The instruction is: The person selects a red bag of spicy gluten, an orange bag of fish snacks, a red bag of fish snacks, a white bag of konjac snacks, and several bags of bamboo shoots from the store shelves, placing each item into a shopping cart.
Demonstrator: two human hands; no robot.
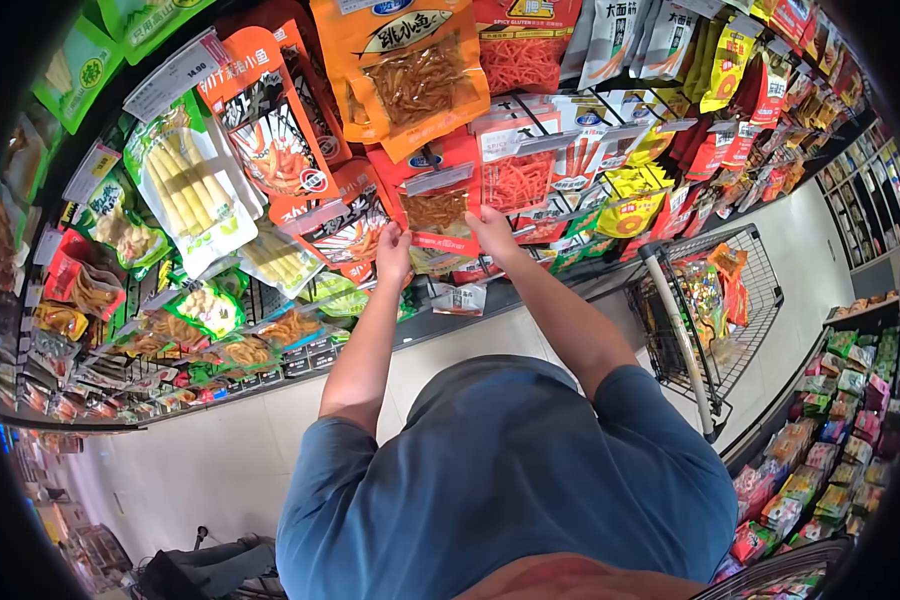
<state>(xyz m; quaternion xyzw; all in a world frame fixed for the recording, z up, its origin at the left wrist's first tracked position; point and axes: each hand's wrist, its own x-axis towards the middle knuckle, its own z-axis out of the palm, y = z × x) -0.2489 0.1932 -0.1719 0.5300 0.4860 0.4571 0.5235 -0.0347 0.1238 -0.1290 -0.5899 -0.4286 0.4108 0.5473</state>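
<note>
Supermarket aisle with a pale floor (230,440), running beneath a curved, densely packed display shelf (420,338) across the front and left. Its dark lower edge lies ahead of the person's blue shirt (510,470), with a strip of floor between. Room for moving extends to the left along the shelf and to the right past a wire shopping cart (765,290). That cart stands near the right arm, its pale handle (682,335) turned toward the person, with packets lying inside. A second rack (820,450) of small coloured packets bounds the right side.

Both hands are at the front of the display, 1 at each side of a red pouch (440,212) with a see-through window. The left hand (393,257) has its fingers curled at the lower left corner; the right hand (493,236) pinches the right edge. Grip: closed on the pouch on both sides. The pouch is among the hanging goods, directly below a larger orange pouch (407,72), and a label holder (438,180) crosses its front.

Writing noted: the orange pouch carries large dark characters ending in 鱼. A red packet (523,60) to its right reads "SPICY GLUTEN". Silver packets (615,35) read 大面筋. A price tag (178,76) at upper left shows 14.90. Smaller print is illegible.
</note>
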